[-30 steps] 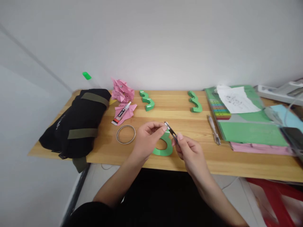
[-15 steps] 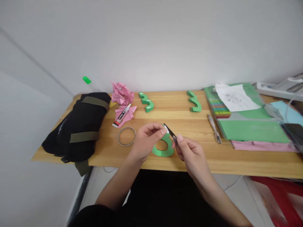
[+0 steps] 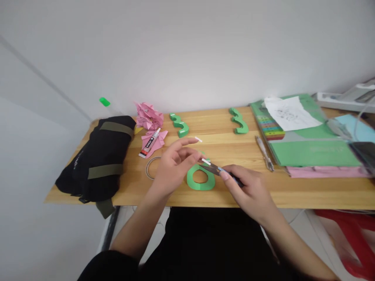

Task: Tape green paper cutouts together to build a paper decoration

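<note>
My left hand [image 3: 171, 168] hovers over the wooden table [image 3: 293, 191] with its fingers stretched out and apart. A tiny white strip [image 3: 198, 139] sits at its index fingertip. My right hand [image 3: 249, 189] grips a small dark scissors-like tool [image 3: 218, 169] that points left, and another white strip [image 3: 206, 161] lies at the tool's tip. Beneath both hands a green curved paper loop [image 3: 200, 181] rests near the table's front edge.
A black bag [image 3: 96, 156] lies at the left. Behind are crumpled pink paper [image 3: 149, 115], a glue tube [image 3: 150, 140] and two green wavy shapes [image 3: 178, 125] [image 3: 238, 121]. A tape ring [image 3: 150, 168], a pen [image 3: 265, 154] and stacked coloured sheets [image 3: 310, 152] are nearby.
My left hand opened and let go of the green piece, which now lies flat on the table. My right hand lowered the tool from upright to nearly level. White strips now show.
</note>
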Action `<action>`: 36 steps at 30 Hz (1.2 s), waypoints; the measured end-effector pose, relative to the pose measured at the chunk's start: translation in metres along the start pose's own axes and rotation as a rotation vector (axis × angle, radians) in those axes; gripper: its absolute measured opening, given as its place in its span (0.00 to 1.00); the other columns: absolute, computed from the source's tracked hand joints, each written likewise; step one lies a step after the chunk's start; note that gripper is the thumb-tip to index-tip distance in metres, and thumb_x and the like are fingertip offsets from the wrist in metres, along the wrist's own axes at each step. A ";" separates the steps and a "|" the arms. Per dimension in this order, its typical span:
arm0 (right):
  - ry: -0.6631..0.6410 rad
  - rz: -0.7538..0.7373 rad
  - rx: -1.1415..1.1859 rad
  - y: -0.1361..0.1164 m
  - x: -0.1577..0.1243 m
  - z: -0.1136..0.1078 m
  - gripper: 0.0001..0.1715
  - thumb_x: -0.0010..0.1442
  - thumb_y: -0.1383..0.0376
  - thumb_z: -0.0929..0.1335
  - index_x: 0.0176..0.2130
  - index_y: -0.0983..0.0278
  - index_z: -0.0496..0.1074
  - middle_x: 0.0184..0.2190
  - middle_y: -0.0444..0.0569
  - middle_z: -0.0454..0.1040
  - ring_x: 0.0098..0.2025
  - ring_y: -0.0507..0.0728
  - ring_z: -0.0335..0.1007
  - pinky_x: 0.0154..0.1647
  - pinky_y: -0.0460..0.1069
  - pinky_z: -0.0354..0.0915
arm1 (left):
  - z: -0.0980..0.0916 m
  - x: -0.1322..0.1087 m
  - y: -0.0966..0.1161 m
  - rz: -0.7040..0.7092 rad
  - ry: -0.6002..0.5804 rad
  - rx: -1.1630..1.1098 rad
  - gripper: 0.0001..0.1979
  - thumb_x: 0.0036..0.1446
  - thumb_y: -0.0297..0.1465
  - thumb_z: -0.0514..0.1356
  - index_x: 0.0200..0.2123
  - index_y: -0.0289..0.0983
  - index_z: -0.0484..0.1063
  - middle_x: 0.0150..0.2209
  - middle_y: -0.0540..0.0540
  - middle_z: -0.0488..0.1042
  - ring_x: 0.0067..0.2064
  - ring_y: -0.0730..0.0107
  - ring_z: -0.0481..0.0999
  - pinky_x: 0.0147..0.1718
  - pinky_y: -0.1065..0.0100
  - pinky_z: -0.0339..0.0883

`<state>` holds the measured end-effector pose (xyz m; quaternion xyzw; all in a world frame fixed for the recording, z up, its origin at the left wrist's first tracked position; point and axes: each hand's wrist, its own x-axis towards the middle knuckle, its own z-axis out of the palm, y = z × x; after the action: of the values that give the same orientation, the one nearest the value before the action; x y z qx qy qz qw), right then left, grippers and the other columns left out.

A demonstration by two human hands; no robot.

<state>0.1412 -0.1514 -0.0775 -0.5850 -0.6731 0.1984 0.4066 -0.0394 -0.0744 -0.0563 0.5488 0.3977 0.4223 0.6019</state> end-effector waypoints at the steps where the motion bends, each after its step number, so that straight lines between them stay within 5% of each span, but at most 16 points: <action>1: 0.003 -0.029 -0.048 0.001 0.000 -0.002 0.16 0.65 0.59 0.64 0.34 0.64 0.76 0.23 0.45 0.76 0.22 0.51 0.69 0.24 0.46 0.61 | 0.000 0.000 0.002 -0.012 -0.017 0.018 0.17 0.53 0.33 0.68 0.45 0.37 0.73 0.30 0.48 0.81 0.34 0.68 0.81 0.37 0.68 0.74; 16: 0.000 -0.149 -0.428 0.011 -0.002 -0.012 0.24 0.67 0.53 0.61 0.35 0.65 0.77 0.26 0.51 0.79 0.24 0.54 0.72 0.23 0.48 0.55 | 0.005 0.008 -0.001 0.027 0.010 0.352 0.23 0.45 0.26 0.70 0.47 0.39 0.72 0.27 0.51 0.80 0.37 0.63 0.81 0.47 0.59 0.68; 20: -0.053 -0.088 -0.503 0.014 -0.001 -0.008 0.30 0.69 0.49 0.57 0.35 0.66 0.77 0.27 0.52 0.79 0.23 0.54 0.71 0.23 0.48 0.52 | 0.009 0.012 -0.008 0.025 0.110 0.449 0.21 0.44 0.24 0.70 0.44 0.40 0.74 0.26 0.53 0.80 0.37 0.62 0.81 0.52 0.56 0.64; 26: -0.073 -0.002 -0.524 0.018 -0.004 0.005 0.37 0.68 0.45 0.53 0.34 0.67 0.76 0.28 0.55 0.78 0.22 0.55 0.69 0.21 0.49 0.51 | 0.010 0.017 -0.018 -0.174 0.128 0.369 0.21 0.41 0.25 0.71 0.42 0.37 0.75 0.26 0.50 0.80 0.36 0.61 0.80 0.46 0.59 0.65; 32: -0.103 0.287 -0.665 0.041 -0.008 0.011 0.27 0.67 0.50 0.59 0.37 0.67 0.75 0.27 0.55 0.76 0.19 0.55 0.66 0.20 0.49 0.48 | 0.004 0.012 -0.028 -0.242 0.090 0.158 0.25 0.39 0.29 0.72 0.43 0.36 0.73 0.25 0.51 0.79 0.32 0.66 0.79 0.37 0.65 0.67; 36: -0.006 0.415 -0.728 0.073 -0.020 0.009 0.23 0.67 0.56 0.60 0.42 0.70 0.75 0.32 0.61 0.75 0.28 0.62 0.71 0.26 0.52 0.60 | -0.002 -0.006 -0.032 -0.255 0.102 -0.026 0.24 0.43 0.30 0.71 0.45 0.36 0.72 0.30 0.49 0.80 0.35 0.68 0.80 0.39 0.66 0.70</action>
<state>0.1798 -0.1506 -0.1434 -0.8130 -0.5686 0.0271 0.1227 -0.0404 -0.0804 -0.0887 0.4638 0.4888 0.3746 0.6369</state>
